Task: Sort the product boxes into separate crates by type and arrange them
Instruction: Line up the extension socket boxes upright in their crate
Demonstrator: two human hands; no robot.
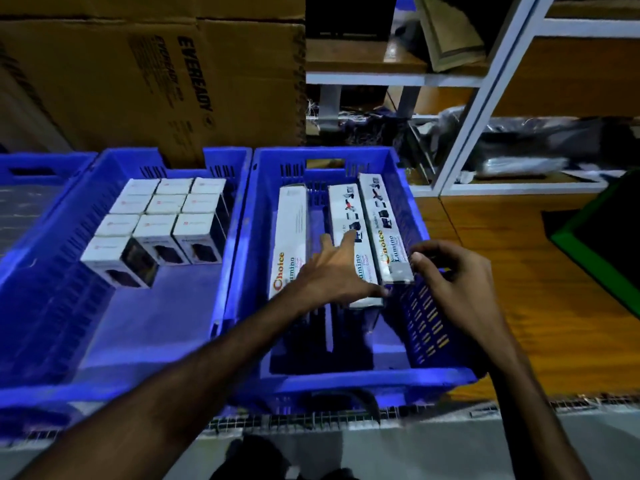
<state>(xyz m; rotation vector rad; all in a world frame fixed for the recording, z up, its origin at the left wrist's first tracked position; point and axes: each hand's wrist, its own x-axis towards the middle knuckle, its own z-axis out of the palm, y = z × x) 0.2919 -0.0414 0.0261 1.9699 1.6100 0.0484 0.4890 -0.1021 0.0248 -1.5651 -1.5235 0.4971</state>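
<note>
Two blue crates stand side by side. The left crate holds several small white boxes packed in rows at its far end. The right crate holds three long white "Choice Lumino" boxes standing on edge: one on the left, one in the middle, one on the right. My left hand lies with spread fingers on the middle long box. My right hand curls its fingers around the near end of the right long box.
Large brown cardboard cartons stand behind the crates. A white metal shelf rack with bags is at the right over a wooden floor. Another blue crate's edge shows at the far left.
</note>
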